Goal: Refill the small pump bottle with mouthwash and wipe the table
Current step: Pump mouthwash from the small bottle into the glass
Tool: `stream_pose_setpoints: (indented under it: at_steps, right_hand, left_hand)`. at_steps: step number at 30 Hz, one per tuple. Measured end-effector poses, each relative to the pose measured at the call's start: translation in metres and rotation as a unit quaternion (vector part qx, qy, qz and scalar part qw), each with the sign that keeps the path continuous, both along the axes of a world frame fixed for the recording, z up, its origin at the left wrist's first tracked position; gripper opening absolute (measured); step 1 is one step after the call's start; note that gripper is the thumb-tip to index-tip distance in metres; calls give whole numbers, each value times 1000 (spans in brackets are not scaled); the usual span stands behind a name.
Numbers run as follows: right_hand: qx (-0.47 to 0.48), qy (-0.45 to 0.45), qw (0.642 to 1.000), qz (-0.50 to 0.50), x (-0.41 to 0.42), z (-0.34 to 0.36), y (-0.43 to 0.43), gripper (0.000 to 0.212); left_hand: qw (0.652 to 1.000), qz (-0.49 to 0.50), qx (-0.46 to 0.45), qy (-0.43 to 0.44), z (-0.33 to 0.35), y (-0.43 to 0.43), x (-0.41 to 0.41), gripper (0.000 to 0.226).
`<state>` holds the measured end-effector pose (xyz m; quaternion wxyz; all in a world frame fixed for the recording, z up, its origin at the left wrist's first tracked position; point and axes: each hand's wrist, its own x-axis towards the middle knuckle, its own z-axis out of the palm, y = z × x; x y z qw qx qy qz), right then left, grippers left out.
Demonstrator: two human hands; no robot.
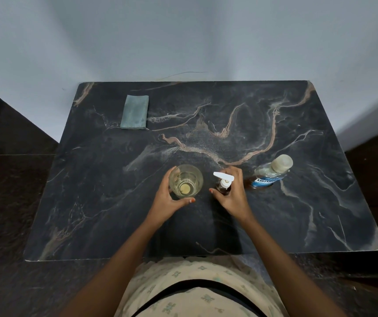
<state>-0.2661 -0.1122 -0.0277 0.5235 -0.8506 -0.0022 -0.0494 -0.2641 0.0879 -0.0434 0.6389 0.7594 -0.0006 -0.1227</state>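
Note:
A clear drinking glass (185,181) with a little pale liquid in its bottom stands near the middle of the dark marble table (275,213). My left hand (166,200) curls round its near left side. Just to the right stands the small brown pump bottle (223,185) with its white pump head fitted, and my right hand (233,193) grips its body from the right. Further right stands the mouthwash bottle (269,173), clear with a blue label and its cap on. A folded grey-green cloth (135,112) lies at the far left of the table.
The table's far edge meets a pale wall (183,37). Dark floor (12,179) lies on both sides of the table. My torso in a patterned garment presses close to the table's front edge.

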Motion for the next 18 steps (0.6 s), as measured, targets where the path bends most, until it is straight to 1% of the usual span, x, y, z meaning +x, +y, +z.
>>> stream_pose_setpoints:
  at_steps: [3,5,7,9,12,18]
  right_hand:
    - [-16,-13,999,-29,-6,-2,2,66]
    - [-26,5,997,-70,-12,-5,4,75]
    - [-34,28,993,-113,-19,-8,7,77]
    - [-37,44,988,-146,-24,-12,11,73]
    - [-3,66,980,-185,-25,-16,19,63]
    - [12,88,971,-220,-20,-20,23,59]
  left_hand:
    - [1000,0,-5,3,-1,-1,0,94]
    - [1000,1,-9,10,-1,-1,-1,97]
    - [1000,6,-20,18,-4,-3,-5,102]
    - [999,18,-28,19,-8,-5,-9,108]
    - [999,41,-14,12,-17,-12,-12,114]
    - [994,107,18,-1,-21,-27,-11,105]
